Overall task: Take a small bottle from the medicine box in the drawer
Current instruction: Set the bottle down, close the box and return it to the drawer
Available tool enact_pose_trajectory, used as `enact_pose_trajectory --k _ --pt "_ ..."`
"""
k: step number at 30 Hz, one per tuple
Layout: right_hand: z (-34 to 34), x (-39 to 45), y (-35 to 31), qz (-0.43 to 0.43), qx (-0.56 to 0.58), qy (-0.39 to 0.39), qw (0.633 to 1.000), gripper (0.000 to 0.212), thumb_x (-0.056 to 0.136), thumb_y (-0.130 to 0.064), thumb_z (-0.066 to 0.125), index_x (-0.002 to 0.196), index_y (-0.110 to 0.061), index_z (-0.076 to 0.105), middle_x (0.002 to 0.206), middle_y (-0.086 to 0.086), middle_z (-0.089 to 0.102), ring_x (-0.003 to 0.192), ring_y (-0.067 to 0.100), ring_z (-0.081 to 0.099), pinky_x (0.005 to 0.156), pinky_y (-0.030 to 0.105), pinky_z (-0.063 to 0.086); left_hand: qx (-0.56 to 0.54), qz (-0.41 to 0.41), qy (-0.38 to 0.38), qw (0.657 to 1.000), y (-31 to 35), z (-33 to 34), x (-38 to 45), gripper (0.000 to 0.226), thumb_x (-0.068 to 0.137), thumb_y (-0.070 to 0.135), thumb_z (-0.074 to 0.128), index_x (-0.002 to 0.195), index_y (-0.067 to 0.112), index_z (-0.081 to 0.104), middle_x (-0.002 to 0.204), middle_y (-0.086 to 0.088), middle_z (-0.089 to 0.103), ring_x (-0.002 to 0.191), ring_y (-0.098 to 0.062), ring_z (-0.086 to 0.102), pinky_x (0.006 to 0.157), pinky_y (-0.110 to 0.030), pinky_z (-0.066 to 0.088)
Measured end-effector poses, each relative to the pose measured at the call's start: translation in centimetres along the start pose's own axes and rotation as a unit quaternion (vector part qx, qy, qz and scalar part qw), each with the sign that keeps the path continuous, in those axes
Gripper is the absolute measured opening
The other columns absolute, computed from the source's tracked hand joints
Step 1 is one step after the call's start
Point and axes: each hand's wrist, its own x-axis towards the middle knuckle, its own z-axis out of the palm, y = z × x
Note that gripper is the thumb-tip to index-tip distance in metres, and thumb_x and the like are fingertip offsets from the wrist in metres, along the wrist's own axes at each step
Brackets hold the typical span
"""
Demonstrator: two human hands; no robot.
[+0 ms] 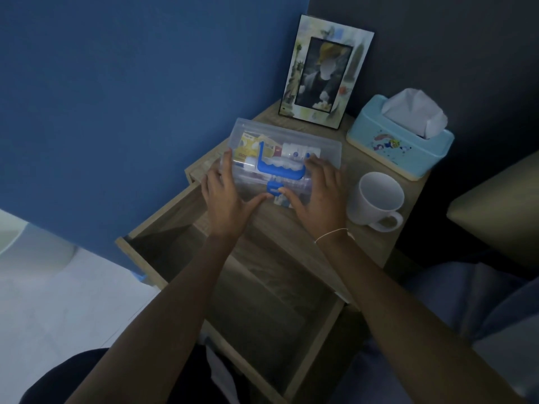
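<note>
Medicine box (291, 135) on the counter (370, 243), above the drawer (315, 345).
The box sits near the counter's front edge, the left hand (224, 202) resting on its left end and the right hand (318, 196) on its right. A picture frame (325, 71) stands behind it, a tissue box (399, 141) behind and to the right, and a mug (379, 199) just beside its right end. The drawer juts out below, in front.

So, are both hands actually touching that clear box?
Touching. The head view shows the left hand against the medicine box at its left end, the right hand on its lid, both thumbs by the blue latch.
</note>
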Motion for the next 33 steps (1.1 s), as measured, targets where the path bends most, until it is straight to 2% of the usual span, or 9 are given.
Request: enact_pose_trajectory --k 9,13,16,18,20,23,27,30,33 --pt "-0.3 -0.1 0.0 -0.002 0.002 -0.01 1.0 0.067 0.083 -0.053 0.062 0.131 -0.007 0.049 0.139 0.013 0.049 0.132 0.031 0.04 0.109 0.059 0.03 0.011 -0.005 -0.038 0.999 0.0 -0.5 -0.2 0.116 0.064 0.074 0.062 0.15 0.019 0.007 0.146 -0.019 0.034 0.136 -0.031 0.033 0.109 -0.054 0.027" --pt "-0.4 -0.8 -0.5 0.041 0.027 -0.022 0.999 0.075 0.089 -0.063 0.04 0.148 -0.018 0.029 0.159 0.01 0.015 0.148 0.03 0.006 0.117 0.055 0.019 -0.071 0.006 -0.088 0.994 -0.1 -1.7 -0.4 0.12 0.069 0.067 0.066 0.15 0.02 -0.009 0.16 -0.01 0.007 0.147 -0.025 0.011 0.114 -0.05 0.018" --pt "-0.1 -1.3 -1.5 0.111 0.1 0.042 0.988 0.069 0.095 -0.053 0.035 0.152 -0.022 0.014 0.162 0.012 -0.003 0.149 0.027 -0.006 0.118 0.048 0.018 -0.193 -0.07 -0.077 0.976 0.0 -2.7 -0.1 0.089 0.084 0.066 0.046 0.149 0.033 -0.004 0.161 0.001 0.007 0.147 -0.016 0.01 0.115 -0.042 0.018" --pt "0.1 -1.3 -2.0 0.179 0.151 0.081 0.969 0.066 0.098 -0.046 0.035 0.152 -0.019 0.009 0.162 0.011 0.002 0.149 0.022 0.003 0.117 0.041 0.02 -0.25 -0.155 -0.063 0.954 0.4 -3.2 0.7 0.072 0.091 0.065 0.031 0.15 0.03 0.01 0.159 0.003 0.018 0.145 -0.012 0.017 0.116 -0.038 0.019" --pt "0.3 -1.3 -2.5 0.251 0.197 0.093 0.943 0.065 0.099 -0.042 0.034 0.153 -0.015 0.008 0.158 0.012 0.021 0.139 0.01 0.028 0.109 0.032 0.034 -0.29 -0.211 -0.079 0.93 0.6 -3.4 2.0 0.065 0.095 0.06 0.023 0.149 0.024 0.024 0.156 0.001 0.029 0.143 -0.013 0.025 0.118 -0.036 0.02" --pt "0.3 -1.1 -3.0 0.336 0.273 0.118 0.894 0.058 0.1 -0.039 0.035 0.151 -0.016 0.019 0.119 0.007 0.062 0.099 0.006 0.058 0.086 0.034 0.05 -0.308 -0.225 -0.128 0.916 0.9 -3.5 3.2 0.061 0.097 0.056 0.019 0.142 0.021 0.04 0.145 0.0 0.046 0.134 -0.014 0.041 0.115 -0.038 0.029" --pt "0.1 -0.4 -2.8 0.379 0.385 0.154 0.827 0.031 0.101 -0.039 0.036 0.123 -0.027 0.055 0.097 -0.006 0.065 0.087 0.006 0.063 0.086 0.039 0.053 -0.311 -0.211 -0.134 0.917 0.8 -3.2 3.2 0.054 0.099 0.05 0.02 0.137 0.021 0.047 0.136 -0.001 0.054 0.122 -0.01 0.05 0.106 -0.03 0.035" --pt "0.1 -0.3 -2.9 0.375 0.393 0.16 0.824 0.017 0.1 -0.04 0.038 0.104 -0.036 0.054 0.09 -0.012 0.063 0.084 0.003 0.063 0.08 0.033 0.053 -0.316 -0.219 -0.137 0.913 0.5 -3.0 3.4 0.055 0.099 0.05 0.021 0.138 0.02 0.046 0.138 -0.004 0.053 0.126 -0.016 0.049 0.112 -0.041 0.035" --pt "-0.1 -0.4 -2.8 0.377 0.41 0.146 0.818 0.016 0.1 -0.041 0.039 0.102 -0.038 0.055 0.093 -0.01 0.065 0.088 0.008 0.065 0.08 0.032 0.053 -0.315 -0.208 -0.134 0.916 0.5 -3.1 3.4 0.054 0.099 0.05 0.021 0.137 0.022 0.047 0.139 -0.003 0.052 0.123 -0.011 0.049 0.109 -0.033 0.035"
